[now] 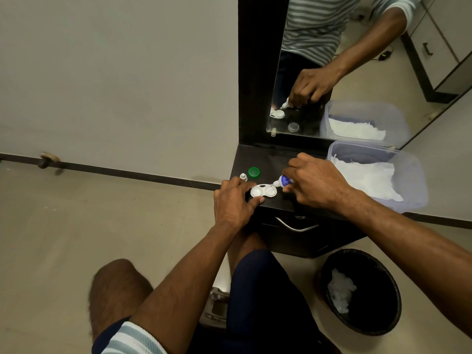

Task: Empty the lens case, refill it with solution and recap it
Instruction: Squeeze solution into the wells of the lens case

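Observation:
The white lens case [263, 191], both wells uncapped, lies on the dark cabinet top [258, 157]. My left hand [233, 203] pinches its left end between thumb and fingers. My right hand [315, 183] grips a small blue-and-white solution bottle [283, 181], tilted with its white nozzle pointing down-left over the case's right well. A green cap [254, 172] and a small white bottle cap [243, 177] rest on the cabinet top behind the case.
A clear plastic tub [413, 175] holding white tissue stands at the right of the cabinet top. A mirror [357, 60] rises behind it. A black bin [362, 290] with crumpled tissue sits on the floor at the right. A drawer handle [296, 226] is below the top.

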